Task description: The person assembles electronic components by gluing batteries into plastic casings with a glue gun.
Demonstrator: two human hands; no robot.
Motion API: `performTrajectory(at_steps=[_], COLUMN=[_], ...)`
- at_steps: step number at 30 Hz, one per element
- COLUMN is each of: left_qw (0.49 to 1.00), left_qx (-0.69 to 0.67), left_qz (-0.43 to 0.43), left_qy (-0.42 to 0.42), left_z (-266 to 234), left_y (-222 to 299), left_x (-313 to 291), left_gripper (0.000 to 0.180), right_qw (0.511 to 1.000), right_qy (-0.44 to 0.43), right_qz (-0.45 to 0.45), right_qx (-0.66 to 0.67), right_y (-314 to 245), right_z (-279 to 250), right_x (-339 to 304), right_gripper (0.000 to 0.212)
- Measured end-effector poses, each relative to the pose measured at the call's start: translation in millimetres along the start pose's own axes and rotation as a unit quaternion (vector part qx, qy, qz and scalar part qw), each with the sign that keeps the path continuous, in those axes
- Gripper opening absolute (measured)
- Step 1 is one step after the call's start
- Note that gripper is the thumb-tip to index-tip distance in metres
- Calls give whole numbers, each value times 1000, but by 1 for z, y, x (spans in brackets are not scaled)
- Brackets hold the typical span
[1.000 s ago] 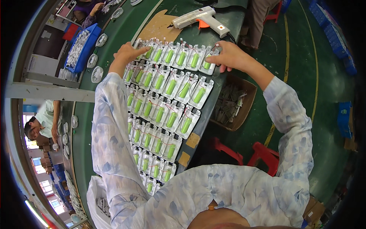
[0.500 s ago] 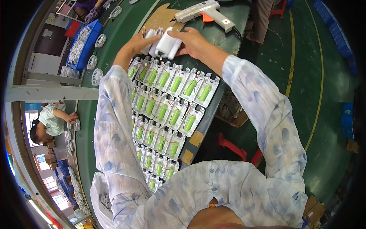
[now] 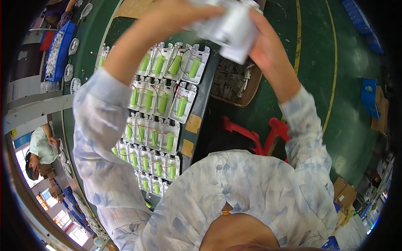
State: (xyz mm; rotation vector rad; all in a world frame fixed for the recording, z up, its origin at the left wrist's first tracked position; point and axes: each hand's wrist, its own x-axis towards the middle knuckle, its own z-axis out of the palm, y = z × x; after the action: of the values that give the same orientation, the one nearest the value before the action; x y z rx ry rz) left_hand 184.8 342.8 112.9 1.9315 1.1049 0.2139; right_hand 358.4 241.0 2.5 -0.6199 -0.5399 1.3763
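Up at the top edge, several white plastic casings [image 3: 236, 31] are held in a bunch between my two hands, blurred by motion. My left hand [image 3: 184, 13] closes on them from the left, its thumb stretched across the near side. On the other side my right hand [image 3: 264, 44] grips them with its fingers partly hidden. Below my left forearm, rows of open white casings [image 3: 183, 102] lie on the table, each holding a green cylindrical battery [image 3: 194, 67] with thin red and black wires.
A carton of grey pieces [image 3: 234, 81] stands on the floor right of the table. Nearer me is a red plastic stool [image 3: 251, 136]. Tan patches [image 3: 193, 124] mark the table's right edge. At the left, a blue bin [image 3: 60, 50] holds white parts, and a co-worker [image 3: 42, 146] sits beyond.
My hands have carried the white casings to the right, past the table's edge. The view has shifted too, so the battery rows appear further left and the glue gun is out of sight.
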Motion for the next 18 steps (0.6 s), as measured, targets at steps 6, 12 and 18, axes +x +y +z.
performTrajectory(at_steps=[6, 12, 18], left_qw=[967, 975, 984], left_qx=[184, 98, 82], left_qz=[69, 142, 107], left_qy=[-163, -143, 121], left_z=[109, 89, -37], left_y=[1, -8, -76], left_x=[14, -16, -66], left_gripper=[67, 57, 20], right_qw=[968, 949, 910], right_qy=[215, 267, 307], right_qz=[105, 157, 207], right_qx=[74, 61, -187], right_y=[42, 134, 126], right_z=[-110, -225, -226], right_x=[-89, -106, -93], right_gripper=[41, 33, 48])
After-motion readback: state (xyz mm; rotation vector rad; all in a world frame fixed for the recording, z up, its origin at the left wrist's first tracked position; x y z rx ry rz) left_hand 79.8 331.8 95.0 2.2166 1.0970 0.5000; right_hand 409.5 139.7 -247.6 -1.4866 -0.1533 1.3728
